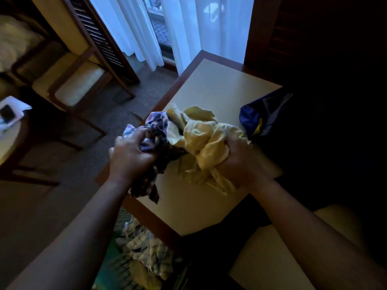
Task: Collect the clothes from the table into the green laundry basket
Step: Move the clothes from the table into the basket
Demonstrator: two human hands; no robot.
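My left hand (129,155) grips a dark patterned purple-and-white garment (156,130) at the table's left edge, and part of it hangs down over the rim. My right hand (238,164) grips a crumpled pale yellow garment (207,135) bunched up on the beige table top (211,86). The two garments touch in the middle. Below the table's near-left corner stands the green laundry basket (104,266), with a checked light cloth (146,248) lying in it. A dark blue garment (259,116) with a yellow mark lies at the table's right side, partly lost in shadow.
A wooden armchair with a pale cushion (77,86) stands on the carpet to the left. A small round side table (8,132) with papers sits at the far left. White curtains (188,28) hang behind the table. A pale seat (272,258) lies at the lower right.
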